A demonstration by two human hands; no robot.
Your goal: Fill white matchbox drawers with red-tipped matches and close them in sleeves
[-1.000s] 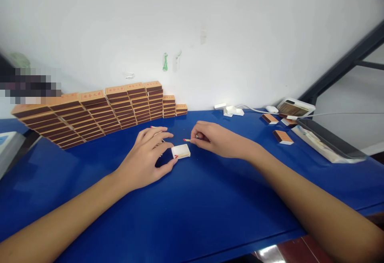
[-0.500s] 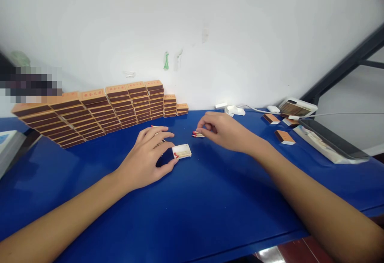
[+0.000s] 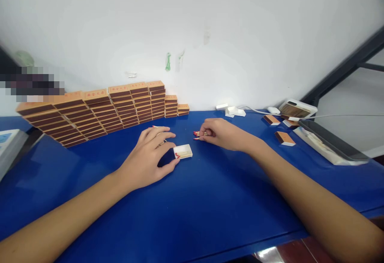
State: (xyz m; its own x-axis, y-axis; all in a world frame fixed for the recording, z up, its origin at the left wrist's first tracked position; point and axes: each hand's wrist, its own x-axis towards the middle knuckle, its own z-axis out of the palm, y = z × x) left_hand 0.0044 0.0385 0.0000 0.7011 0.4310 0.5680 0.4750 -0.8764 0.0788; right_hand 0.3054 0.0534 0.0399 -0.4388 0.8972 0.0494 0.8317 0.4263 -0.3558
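Note:
My left hand [image 3: 150,155] rests on the blue table, thumb and index finger at either side of the left end of a white matchbox tray [image 3: 186,147]. A few red-tipped matches [image 3: 183,155] lie in the tray along its near side. Under the spread other fingers something with a red tip shows in part, mostly hidden. To the right and a little behind the tray, my right hand [image 3: 220,134] is closed, thumb and index pinching a match [image 3: 196,139] whose red head points left. Just behind it is a small pile of matches [image 3: 196,133], partly covered by the fingers.
Stacked matchboxes [image 3: 99,107] stand in a long row along the wall at left. White trays [image 3: 235,111] lie at the back. Loose matchboxes [image 3: 285,138], a white cable [image 3: 339,115], and a dark phone-like slab [image 3: 333,141] are at right. A white stack [image 3: 12,147] sits far left.
My right hand has come down slightly to the matches, and its thumb and index now pinch one. My left hand and the tray have kept their places; the view has shifted slightly.

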